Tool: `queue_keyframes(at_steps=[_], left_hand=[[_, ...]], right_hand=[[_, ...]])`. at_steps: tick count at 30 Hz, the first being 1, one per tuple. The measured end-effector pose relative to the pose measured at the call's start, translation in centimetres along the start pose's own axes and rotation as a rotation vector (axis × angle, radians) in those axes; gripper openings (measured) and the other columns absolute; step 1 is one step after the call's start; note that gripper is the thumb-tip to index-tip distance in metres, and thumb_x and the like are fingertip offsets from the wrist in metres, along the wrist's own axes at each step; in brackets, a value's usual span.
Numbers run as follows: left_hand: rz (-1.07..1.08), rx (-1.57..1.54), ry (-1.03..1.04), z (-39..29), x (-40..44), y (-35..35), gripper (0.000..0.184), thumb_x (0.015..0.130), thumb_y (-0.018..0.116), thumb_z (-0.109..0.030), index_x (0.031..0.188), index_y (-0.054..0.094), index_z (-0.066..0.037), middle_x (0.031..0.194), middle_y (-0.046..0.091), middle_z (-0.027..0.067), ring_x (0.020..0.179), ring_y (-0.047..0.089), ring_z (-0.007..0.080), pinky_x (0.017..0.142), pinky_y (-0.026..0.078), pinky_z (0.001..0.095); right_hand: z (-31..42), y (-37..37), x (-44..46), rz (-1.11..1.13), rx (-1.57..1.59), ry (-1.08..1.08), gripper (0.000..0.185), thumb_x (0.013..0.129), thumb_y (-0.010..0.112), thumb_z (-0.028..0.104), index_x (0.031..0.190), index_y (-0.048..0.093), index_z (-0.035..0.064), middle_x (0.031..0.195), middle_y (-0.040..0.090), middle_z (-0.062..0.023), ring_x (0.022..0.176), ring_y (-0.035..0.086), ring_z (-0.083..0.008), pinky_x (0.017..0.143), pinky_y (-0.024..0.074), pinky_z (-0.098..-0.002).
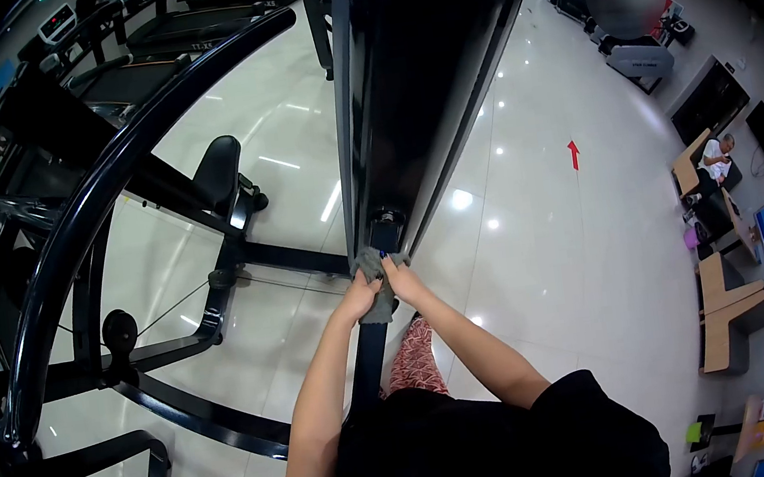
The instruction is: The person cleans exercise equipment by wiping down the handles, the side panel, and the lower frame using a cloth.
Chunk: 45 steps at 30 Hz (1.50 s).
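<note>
A crumpled grey cloth (pixel 377 308) lies over the black frame bar (pixel 372 354) of a gym machine, at the foot of its tall dark upright (pixel 418 62). My left hand (pixel 362 294) grips the cloth from the left side. Close beside it, my right hand (pixel 398 277) holds the same cloth, thumb on top. Both hands press the cloth around the bar, so the fingers underneath are hidden. Just beyond the hands, a black fitting (pixel 387 224) joins the bar and the upright.
On the left, a curved black tube (pixel 108 181), a pulley (pixel 119 330) with a cable and a padded seat (pixel 219 173) crowd the space. Treadmills (pixel 212 21) stand behind. Glossy tiles carry a red arrow (pixel 574 154). A person (pixel 716 161) sits at far right near wooden-topped benches (pixel 728 301).
</note>
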<state>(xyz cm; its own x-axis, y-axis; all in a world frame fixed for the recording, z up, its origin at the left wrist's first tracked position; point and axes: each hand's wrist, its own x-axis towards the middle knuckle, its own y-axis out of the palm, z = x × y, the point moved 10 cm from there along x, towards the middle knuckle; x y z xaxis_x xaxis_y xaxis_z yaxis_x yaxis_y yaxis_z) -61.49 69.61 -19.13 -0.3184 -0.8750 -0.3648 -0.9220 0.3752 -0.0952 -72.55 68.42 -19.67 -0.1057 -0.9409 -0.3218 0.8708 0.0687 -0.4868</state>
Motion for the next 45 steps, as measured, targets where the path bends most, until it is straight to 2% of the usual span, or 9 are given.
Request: queue_keyframes(at_steps=[11,14,15,17,21,22,28,37,45], left_hand=[[-0.303,0.225,0.048,-0.1,-3.5,-1.0,0.042,0.082,0.045,-0.02,0.119,0.039,0.0,0.109,0.051,0.0275,0.104,0.047,0.0413,0.088,0.037,0.0425],[-0.311,0.27,0.015,-1.5,-2.6,-1.3,0.038,0.083,0.044,-0.022,0.114,0.044,0.001,0.104,0.053,0.0281,0.1,0.049,0.0421,0.085,0.038,0.044],[-0.306,0.262,0.046,-2.0,-1.6,-1.4,0.037,0.084,0.043,-0.023,0.112,0.046,0.001,0.103,0.054,0.0281,0.099,0.049,0.0422,0.085,0.039,0.0442],[-0.337,0.279,0.071,-2.9,-0.2,-1.7,0.035,0.085,0.043,-0.024,0.109,0.047,0.002,0.101,0.055,0.0284,0.098,0.05,0.0424,0.084,0.039,0.0448],[-0.334,0.334,0.019,-5.3,2.4,-1.9,0.035,0.085,0.043,-0.024,0.109,0.048,0.002,0.102,0.054,0.0284,0.099,0.05,0.0419,0.085,0.039,0.0445],[-0.328,0.372,-0.037,-5.7,2.7,-2.2,0.036,0.085,0.043,-0.024,0.109,0.048,0.002,0.102,0.054,0.0283,0.099,0.05,0.0417,0.085,0.039,0.0444],[-0.334,0.346,0.08,-5.3,3.8,-2.3,0.035,0.086,0.043,-0.023,0.109,0.048,0.003,0.103,0.054,0.0278,0.101,0.05,0.0411,0.086,0.039,0.0435],[-0.431,0.367,0.162,-5.8,-0.7,-1.2,0.037,0.082,0.049,-0.014,0.113,0.041,0.004,0.108,0.051,0.0282,0.1,0.049,0.0414,0.085,0.04,0.0441],[-0.514,0.627,0.475,-9.0,-5.7,1.0,0.062,0.071,0.057,-0.012,0.124,0.031,0.009,0.127,0.032,0.0298,0.116,0.033,0.043,0.099,0.028,0.0437]], right_hand=[[0.8,0.1,-1.7,-0.041,-0.123,-0.023,0.064,0.083,0.042,0.049,0.099,0.053,-0.012,0.091,0.057,-0.0318,0.092,0.054,-0.0435,0.081,0.0423,-0.0425],[1.3,-0.4,0.4,0.034,-0.012,0.022,0.047,0.079,0.057,0.043,0.084,0.063,-0.0033,0.078,0.064,-0.0148,0.073,0.062,-0.022,0.065,0.0471,-0.0329],[2.3,-0.9,0.7,0.047,0.079,-0.037,0.052,0.075,0.056,0.049,0.085,0.064,-0.0011,0.081,0.062,-0.0225,0.085,0.061,-0.0325,0.074,0.0448,-0.0359],[4.2,-2.0,0.8,0.128,0.071,0.016,0.049,0.075,0.059,0.048,0.086,0.064,0.0004,0.077,0.063,-0.0089,0.067,0.06,-0.0175,0.056,0.0465,-0.0298],[2.4,-3.3,4.0,0.108,0.006,0.202,0.073,0.071,0.059,0.057,0.094,0.056,-0.0122,0.083,0.059,-0.0195,0.071,0.059,-0.0264,0.054,0.0472,-0.0362],[3.3,-3.9,4.1,-0.019,0.069,0.107,0.076,0.071,0.053,0.06,0.082,0.059,-0.0149,0.073,0.061,-0.0242,0.075,0.063,-0.0315,0.064,0.0472,-0.0353],[4.2,-3.9,4.0,0.018,-0.097,0.085,0.07,0.078,0.045,0.055,0.086,0.06,-0.0126,0.081,0.059,-0.0299,0.081,0.061,-0.0372,0.071,0.0472,-0.039],[4.7,-5.5,-0.4,-0.268,-0.239,-0.08,0.056,0.085,0.041,0.043,0.08,0.061,-0.0083,0.079,0.056,-0.0316,0.082,0.056,-0.0428,0.074,0.0441,-0.045],[8.0,-9.8,-5.7,-0.608,0.313,-0.457,0.035,0.08,0.053,0.022,0.1,0.054,-0.0069,0.098,0.056,-0.0266,0.094,0.054,-0.0388,0.082,0.0418,-0.0385]])
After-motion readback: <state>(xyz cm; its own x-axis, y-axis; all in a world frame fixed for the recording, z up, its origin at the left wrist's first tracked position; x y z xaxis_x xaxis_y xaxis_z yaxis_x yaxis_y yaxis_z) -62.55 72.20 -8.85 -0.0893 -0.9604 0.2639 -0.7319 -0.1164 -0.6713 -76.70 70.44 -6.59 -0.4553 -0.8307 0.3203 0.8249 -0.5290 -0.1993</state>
